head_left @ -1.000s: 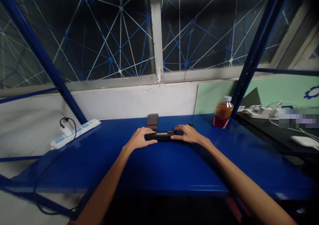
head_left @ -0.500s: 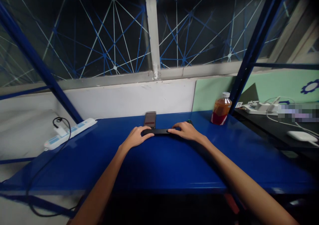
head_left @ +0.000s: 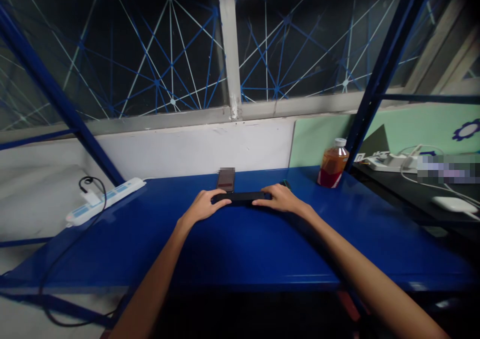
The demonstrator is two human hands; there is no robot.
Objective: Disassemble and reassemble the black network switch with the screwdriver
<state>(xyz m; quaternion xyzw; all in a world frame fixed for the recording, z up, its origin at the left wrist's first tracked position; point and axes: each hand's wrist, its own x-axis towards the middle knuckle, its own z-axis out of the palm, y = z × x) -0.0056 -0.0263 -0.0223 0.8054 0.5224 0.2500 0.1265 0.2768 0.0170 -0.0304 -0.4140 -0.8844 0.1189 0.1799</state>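
A long, slim black case-like bar [head_left: 242, 197] lies crosswise just above or on the blue table, held at both ends. My left hand [head_left: 206, 205] grips its left end, thumb on the near side and fingers over the far side. On the right end, my right hand [head_left: 279, 198] holds it in the same way. Just behind the bar stands or leans a dark phone-like device [head_left: 225, 180], its lower edge close to my left fingers. A small dark object with a green edge [head_left: 286, 184] shows partly behind my right hand.
The blue table [head_left: 240, 259] has a white power strip [head_left: 107, 201] with a black cable at its left. A bottle of amber drink [head_left: 333, 165] stands at the back right. Beyond it, a black surface [head_left: 390, 186] carries chargers and white cables. Blue frame posts rise on both sides.
The black bar has tilted in my hands, so a broader dark face now shows. My right fingers have shifted slightly around its end; the rest stays put.
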